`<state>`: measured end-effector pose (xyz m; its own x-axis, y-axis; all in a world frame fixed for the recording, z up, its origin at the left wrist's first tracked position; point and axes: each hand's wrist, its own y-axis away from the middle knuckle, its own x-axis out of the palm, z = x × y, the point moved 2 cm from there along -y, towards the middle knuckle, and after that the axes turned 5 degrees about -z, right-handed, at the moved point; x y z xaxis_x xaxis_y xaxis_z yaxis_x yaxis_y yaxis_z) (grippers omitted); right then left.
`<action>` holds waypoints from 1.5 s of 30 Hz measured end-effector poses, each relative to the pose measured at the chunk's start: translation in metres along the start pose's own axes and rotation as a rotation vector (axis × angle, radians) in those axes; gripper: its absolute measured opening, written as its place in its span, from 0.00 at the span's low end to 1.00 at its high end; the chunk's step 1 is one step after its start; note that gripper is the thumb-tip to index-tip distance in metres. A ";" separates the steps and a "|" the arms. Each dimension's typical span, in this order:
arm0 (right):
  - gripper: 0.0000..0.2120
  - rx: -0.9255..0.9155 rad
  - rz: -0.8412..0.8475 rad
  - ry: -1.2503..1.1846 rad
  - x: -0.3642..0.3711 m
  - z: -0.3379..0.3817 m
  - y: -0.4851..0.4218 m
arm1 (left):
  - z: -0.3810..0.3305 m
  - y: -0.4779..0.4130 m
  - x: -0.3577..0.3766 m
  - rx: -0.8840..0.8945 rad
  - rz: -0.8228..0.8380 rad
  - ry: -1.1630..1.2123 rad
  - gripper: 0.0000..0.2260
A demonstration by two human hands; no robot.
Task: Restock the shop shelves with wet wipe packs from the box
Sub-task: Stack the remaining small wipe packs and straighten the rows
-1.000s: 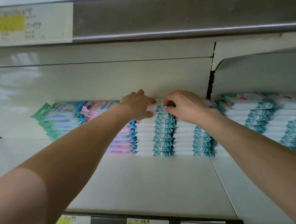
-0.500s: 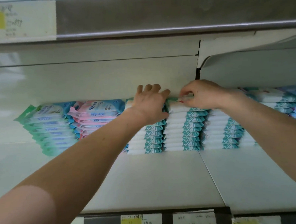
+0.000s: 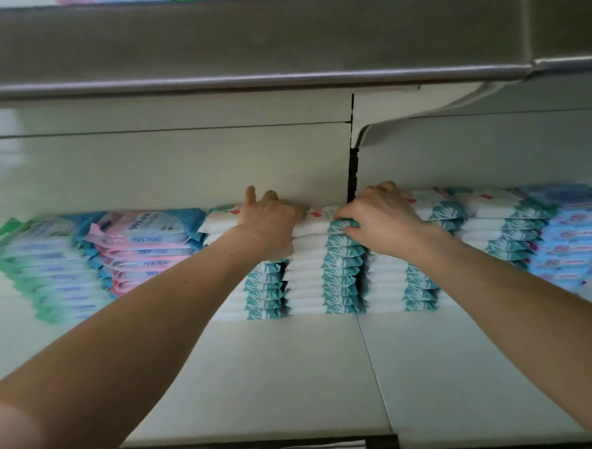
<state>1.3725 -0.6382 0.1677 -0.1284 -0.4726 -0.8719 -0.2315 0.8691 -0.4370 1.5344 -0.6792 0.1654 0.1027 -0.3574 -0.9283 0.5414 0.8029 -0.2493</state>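
At the back of the shelf (image 3: 261, 380), the pack (image 3: 313, 223) lies on top of the middle teal-and-white stack (image 3: 325, 277). My right hand (image 3: 382, 219) curls its fingers round the pack's teal end, and my left hand (image 3: 268, 222) rests on its other end with fingers straight. Like stacks touch it on both sides, with pink packs (image 3: 148, 245) and green packs (image 3: 50, 271) toward the shelf's left edge and blue packs (image 3: 570, 244) toward its right.

Both my arms are bare. The left arm (image 3: 129, 339) shows from above the elbow down to the wrist, the right arm (image 3: 518, 302) from the forearm. My left hand (image 3: 270, 223), right hand (image 3: 383, 221) and fingers (image 3: 251, 196) are uncovered too.
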 end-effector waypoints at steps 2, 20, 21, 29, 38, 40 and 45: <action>0.11 -0.046 -0.033 -0.008 0.001 0.005 -0.003 | 0.000 0.001 0.001 -0.028 0.020 -0.014 0.26; 0.28 -0.177 0.163 0.115 0.012 -0.006 0.003 | -0.066 0.040 0.009 -0.187 -0.526 0.348 0.13; 0.26 -0.183 0.152 0.081 0.008 -0.006 0.002 | -0.073 0.047 0.013 -0.288 -0.500 0.568 0.08; 0.23 -0.066 0.205 -0.488 -0.001 0.007 -0.023 | -0.087 0.042 0.082 -0.538 0.585 0.980 0.18; 0.20 -0.085 0.232 -0.379 0.011 0.007 -0.040 | -0.055 0.021 0.079 -0.498 0.676 1.086 0.37; 0.20 -0.081 0.222 -0.372 0.010 0.008 -0.041 | -0.055 0.020 0.080 -0.495 0.670 1.074 0.37; 0.23 -0.112 0.243 -0.381 0.007 0.007 -0.035 | -0.058 0.025 0.070 -0.508 0.617 1.124 0.37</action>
<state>1.3868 -0.6708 0.1758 0.1665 -0.1517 -0.9743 -0.3436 0.9172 -0.2015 1.5066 -0.6563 0.0780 -0.6421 0.4952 -0.5852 0.2687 0.8603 0.4332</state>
